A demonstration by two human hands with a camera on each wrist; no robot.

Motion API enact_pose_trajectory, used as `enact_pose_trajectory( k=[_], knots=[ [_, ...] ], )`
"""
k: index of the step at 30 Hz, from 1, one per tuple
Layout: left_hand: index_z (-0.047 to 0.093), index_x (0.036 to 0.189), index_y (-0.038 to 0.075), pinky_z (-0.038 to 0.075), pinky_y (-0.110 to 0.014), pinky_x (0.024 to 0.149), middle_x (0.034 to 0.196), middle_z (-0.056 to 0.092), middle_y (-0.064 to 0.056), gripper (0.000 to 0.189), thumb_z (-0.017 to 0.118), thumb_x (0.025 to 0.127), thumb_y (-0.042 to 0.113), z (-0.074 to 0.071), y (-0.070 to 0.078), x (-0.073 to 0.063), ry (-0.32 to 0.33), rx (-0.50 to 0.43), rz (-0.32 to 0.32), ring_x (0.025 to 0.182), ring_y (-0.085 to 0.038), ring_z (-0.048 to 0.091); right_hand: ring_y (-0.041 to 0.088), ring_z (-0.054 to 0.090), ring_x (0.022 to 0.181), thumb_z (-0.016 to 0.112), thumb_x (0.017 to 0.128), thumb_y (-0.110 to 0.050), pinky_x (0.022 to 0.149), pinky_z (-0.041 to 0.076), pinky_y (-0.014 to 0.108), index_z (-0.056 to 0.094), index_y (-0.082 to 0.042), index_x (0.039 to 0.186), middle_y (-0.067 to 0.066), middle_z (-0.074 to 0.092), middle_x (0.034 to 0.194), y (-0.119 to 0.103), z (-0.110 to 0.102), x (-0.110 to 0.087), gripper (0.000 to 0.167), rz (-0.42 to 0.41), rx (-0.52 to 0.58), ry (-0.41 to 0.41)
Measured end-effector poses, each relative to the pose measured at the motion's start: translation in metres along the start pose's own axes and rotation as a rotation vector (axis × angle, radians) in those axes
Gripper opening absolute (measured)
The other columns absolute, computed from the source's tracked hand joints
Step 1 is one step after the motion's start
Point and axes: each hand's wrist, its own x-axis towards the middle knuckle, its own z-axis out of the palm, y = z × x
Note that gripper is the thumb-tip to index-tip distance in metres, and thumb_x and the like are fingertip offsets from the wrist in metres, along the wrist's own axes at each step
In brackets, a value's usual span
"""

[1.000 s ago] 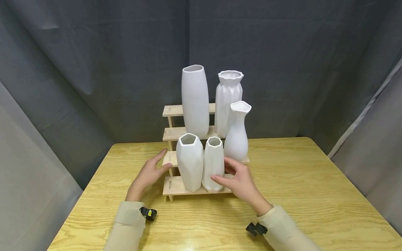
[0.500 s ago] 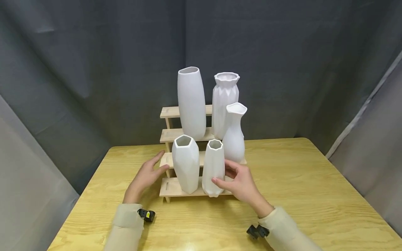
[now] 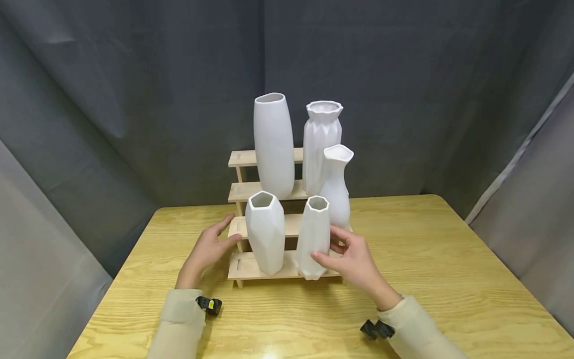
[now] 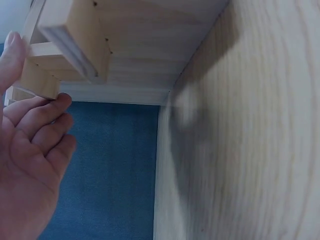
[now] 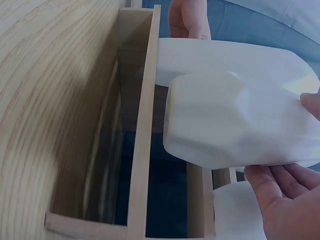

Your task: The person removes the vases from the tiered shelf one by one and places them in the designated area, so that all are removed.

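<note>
My right hand (image 3: 356, 262) holds a small white faceted vase (image 3: 313, 237) by its right side, thumb in front and fingers behind. It leans slightly, its mouth to the right. In the right wrist view the base of this vase (image 5: 210, 125) is a little apart from the front board. Left of it, a white vase with a five-sided mouth (image 3: 265, 237) stands on the lowest step. My left hand (image 3: 206, 252) grips the left end of a wooden step stand (image 3: 246, 267), thumb and fingers at a board's edges; the left wrist view shows the fingers (image 4: 52, 132) bent against the wood.
A tall smooth vase (image 3: 274, 149) and a pleated vase (image 3: 320, 144) stand higher on the stand. A narrow-necked vase (image 3: 336, 194) is close behind my right fingers. The wooden table (image 3: 430, 279) extends around, with a dark curtain (image 3: 403, 99) behind.
The small faceted vase in my right hand has moved right, tipping slightly, and the gap to the five-sided vase has widened. My left hand stays at the stand's left end.
</note>
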Motion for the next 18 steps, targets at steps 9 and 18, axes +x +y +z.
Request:
enact_pose_trajectory(
  k=[9, 18],
  knots=[
    [0.042, 0.152, 0.011, 0.032, -0.055, 0.11, 0.154, 0.039, -0.008, 0.079, 0.069, 0.089, 0.05, 0.0, 0.003, 0.001, -0.007, 0.009, 0.019, 0.138, -0.037, 0.038, 0.031, 0.067, 0.105, 0.084, 0.077, -0.002, 0.081, 0.056, 0.037, 0.059, 0.004, 0.131, 0.021, 0.061, 0.126, -0.007, -0.011, -0.005, 0.059, -0.005, 0.008, 0.008],
    [0.039, 0.152, 0.008, 0.031, -0.056, 0.11, 0.154, 0.038, -0.01, 0.082, 0.067, 0.09, 0.053, -0.002, 0.002, 0.001, -0.014, 0.014, 0.034, 0.139, -0.038, 0.036, 0.026, 0.068, 0.104, 0.083, 0.077, 0.002, 0.082, 0.056, 0.037, 0.059, 0.006, 0.13, 0.023, 0.061, 0.126, -0.008, -0.023, -0.011, 0.058, -0.013, -0.004, 0.035]
  ],
)
